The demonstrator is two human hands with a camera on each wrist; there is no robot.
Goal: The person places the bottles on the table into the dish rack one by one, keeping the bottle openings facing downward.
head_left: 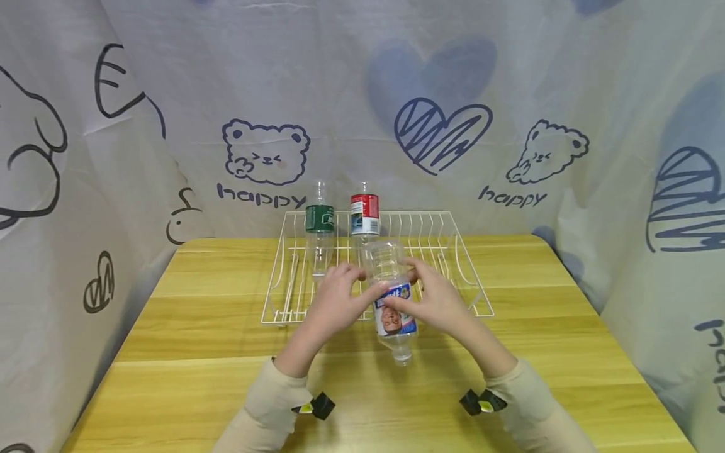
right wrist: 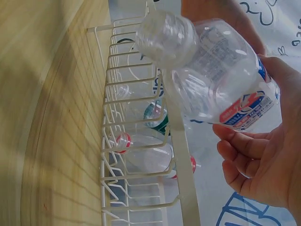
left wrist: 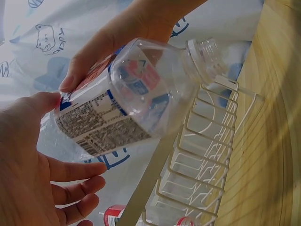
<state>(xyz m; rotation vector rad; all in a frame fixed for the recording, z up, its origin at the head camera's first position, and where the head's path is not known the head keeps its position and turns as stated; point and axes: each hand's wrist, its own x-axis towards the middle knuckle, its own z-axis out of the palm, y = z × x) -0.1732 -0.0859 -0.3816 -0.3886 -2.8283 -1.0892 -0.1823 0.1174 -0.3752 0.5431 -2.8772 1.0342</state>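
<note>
Both hands hold a clear plastic bottle (head_left: 394, 308) over the front of a white wire rack (head_left: 472, 283). The bottle is tilted, its uncapped neck (left wrist: 207, 54) pointing down toward the person, and a blue, white and red label wraps its middle. From the left side my left hand (head_left: 340, 296) grips it, thumb on the label; its lower fingers are spread off the bottle in the left wrist view. My right hand (head_left: 436, 299) grips the right side, thumb across the label and fingers curled behind.
Inside the rack stand a green-labelled bottle (head_left: 320, 219) and a red-labelled bottle (head_left: 365, 214), side by side toward the left. The rack sits at the back of a wooden table (head_left: 226, 296). A pale cloth with drawings (head_left: 340, 82) hangs behind and at both sides.
</note>
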